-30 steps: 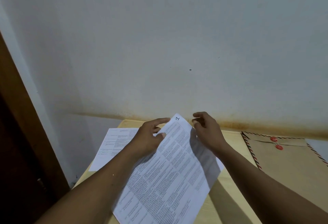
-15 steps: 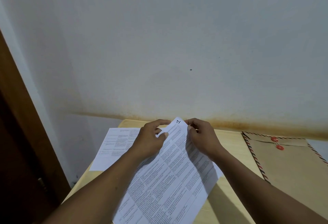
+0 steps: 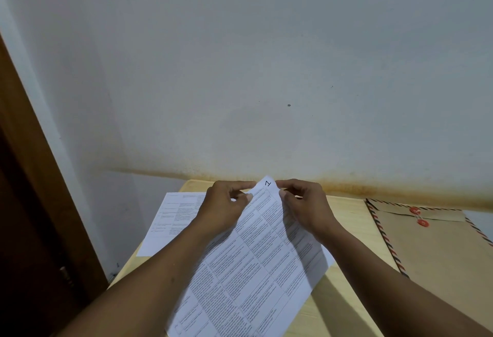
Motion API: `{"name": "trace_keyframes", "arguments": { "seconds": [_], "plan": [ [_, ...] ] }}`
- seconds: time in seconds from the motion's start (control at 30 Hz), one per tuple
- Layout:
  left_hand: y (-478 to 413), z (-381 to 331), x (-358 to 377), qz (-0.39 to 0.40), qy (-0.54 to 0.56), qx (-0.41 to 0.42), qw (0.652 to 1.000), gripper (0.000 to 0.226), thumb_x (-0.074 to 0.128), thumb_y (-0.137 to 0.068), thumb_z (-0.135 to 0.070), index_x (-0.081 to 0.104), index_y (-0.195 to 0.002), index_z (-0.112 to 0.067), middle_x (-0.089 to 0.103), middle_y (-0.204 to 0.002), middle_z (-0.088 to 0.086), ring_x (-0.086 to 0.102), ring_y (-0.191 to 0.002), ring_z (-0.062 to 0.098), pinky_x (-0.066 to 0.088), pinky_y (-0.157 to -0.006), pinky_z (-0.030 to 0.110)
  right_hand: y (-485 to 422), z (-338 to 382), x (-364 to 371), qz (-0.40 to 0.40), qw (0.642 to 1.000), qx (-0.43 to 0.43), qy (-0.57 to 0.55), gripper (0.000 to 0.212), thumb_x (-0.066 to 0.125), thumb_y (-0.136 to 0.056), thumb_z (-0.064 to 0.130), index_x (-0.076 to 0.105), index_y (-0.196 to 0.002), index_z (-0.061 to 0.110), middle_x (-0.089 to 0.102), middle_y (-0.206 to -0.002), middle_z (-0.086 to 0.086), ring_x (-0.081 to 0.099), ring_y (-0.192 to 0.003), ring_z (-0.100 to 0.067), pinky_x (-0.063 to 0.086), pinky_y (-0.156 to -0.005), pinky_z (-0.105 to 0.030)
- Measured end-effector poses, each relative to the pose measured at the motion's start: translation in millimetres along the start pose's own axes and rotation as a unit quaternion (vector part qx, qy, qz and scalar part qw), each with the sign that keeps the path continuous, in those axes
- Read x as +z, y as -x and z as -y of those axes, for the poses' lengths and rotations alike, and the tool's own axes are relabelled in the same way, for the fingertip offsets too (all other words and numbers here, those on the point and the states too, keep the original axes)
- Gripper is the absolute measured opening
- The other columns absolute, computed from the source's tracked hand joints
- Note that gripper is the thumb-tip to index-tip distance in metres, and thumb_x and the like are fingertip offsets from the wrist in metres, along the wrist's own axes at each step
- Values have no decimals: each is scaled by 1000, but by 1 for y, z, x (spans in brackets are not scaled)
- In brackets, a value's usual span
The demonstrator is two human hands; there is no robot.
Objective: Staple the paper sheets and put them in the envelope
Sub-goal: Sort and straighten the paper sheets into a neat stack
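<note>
head view: your left hand [image 3: 226, 208] and your right hand [image 3: 304, 207] both pinch the far corner of the printed paper sheets [image 3: 250, 270], thumb against fingers, one on each side of a handwritten mark at that corner. the sheets tilt up off the pale wooden counter [image 3: 349, 219] and run back toward you between your forearms. a second printed sheet [image 3: 170, 219] lies flat on the counter to the left, partly under your left hand, its corner hanging past the counter edge. the brown envelope [image 3: 437, 251] with striped border and two red string buttons lies flat to the right, well apart from the sheets.
</note>
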State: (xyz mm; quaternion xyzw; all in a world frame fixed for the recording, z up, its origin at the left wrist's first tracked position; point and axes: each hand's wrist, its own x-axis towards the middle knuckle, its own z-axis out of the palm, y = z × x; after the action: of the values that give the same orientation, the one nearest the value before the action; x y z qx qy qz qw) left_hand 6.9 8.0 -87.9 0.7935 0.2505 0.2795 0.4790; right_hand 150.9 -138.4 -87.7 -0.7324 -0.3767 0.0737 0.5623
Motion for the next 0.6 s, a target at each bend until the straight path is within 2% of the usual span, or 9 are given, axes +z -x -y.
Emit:
{"name": "trace_keyframes", "arguments": {
  "seconds": [0.1, 0.23, 0.33, 0.43, 0.6],
  "plan": [
    [1, 1, 3, -27, 3, 6, 1000, 25, 73, -97, -20, 79, -119, -31, 77, -77, -5, 74, -90, 7, 57, -85, 26, 0, 3, 1, 3, 1000, 6, -9, 27, 60, -96, 8, 80, -105, 25, 78, -99, 16, 71, -93, 2, 56, -84, -24],
    [0, 1, 5, -35, -2, 6, 999, 19, 74, -96, -21, 79, -112, -30, 68, -58, -14, 74, -85, 11, 57, -85, 32, 0, 6, 2, 3, 1000, -3, 4, 28, 58, -98, 10, 79, -106, 26, 75, -98, 21, 68, -91, 7, 50, -78, -16],
    [0, -1, 4, -37, 1, 6, 999, 19, 74, -96, -21, 77, -109, -33, 74, -72, -4, 74, -89, 13, 58, -87, 34, -1, 4, 2, 4, 1000, -16, 5, 29, 57, -98, 8, 79, -105, 26, 76, -97, 20, 68, -91, 6, 50, -78, -15],
    [1, -2, 4, -27, -2, 3, 1000, 23, 72, -97, -20, 77, -114, -35, 76, -86, 2, 73, -92, 14, 59, -87, 37, -1, 3, 3, 11, 1000, -17, 9, 29, 56, -98, 8, 79, -106, 24, 76, -97, 17, 68, -90, 6, 49, -77, -15],
    [2, -3, 4, -32, -7, 1, 999, 24, 73, -97, -21, 77, -114, -37, 75, -87, 2, 73, -91, 19, 59, -85, 38, -2, 2, 6, 11, 1000, -5, 22, 28, 54, -99, 11, 78, -106, 25, 77, -97, 16, 70, -84, 2, 48, -69, -16]
  ]
}}
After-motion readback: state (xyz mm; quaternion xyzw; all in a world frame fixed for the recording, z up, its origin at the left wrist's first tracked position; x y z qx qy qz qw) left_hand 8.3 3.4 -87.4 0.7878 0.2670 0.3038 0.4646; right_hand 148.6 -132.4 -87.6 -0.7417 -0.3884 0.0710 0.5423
